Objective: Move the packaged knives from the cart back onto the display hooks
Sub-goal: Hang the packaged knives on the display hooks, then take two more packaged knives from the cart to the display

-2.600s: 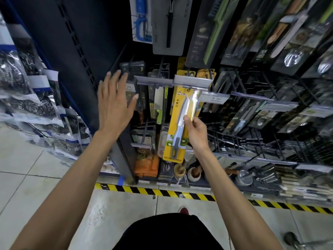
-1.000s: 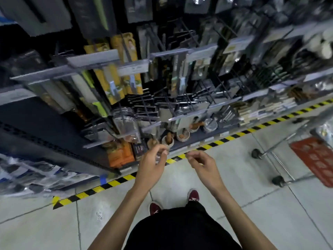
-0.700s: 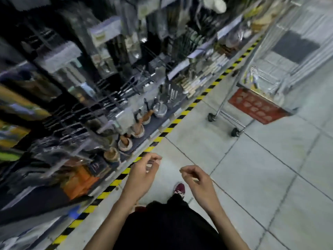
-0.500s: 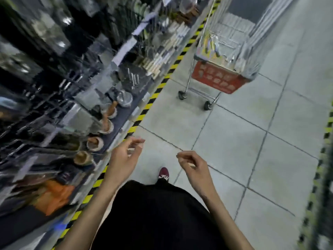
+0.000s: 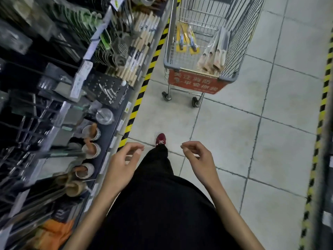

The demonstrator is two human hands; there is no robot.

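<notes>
Both hands are empty: the left hand (image 5: 124,165) and the right hand (image 5: 200,159) hang before the body with loosely curled fingers. The packaged knives (image 5: 186,39) lie in the cart (image 5: 196,83), far ahead and a little to the right, well apart from the hands, with their long axis running near to far. I judge the right hand is the nearer one

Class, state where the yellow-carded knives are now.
Head view, upper centre: the yellow-carded knives sit inside the shopping cart, left of the wooden-handled knife packs.
</notes>
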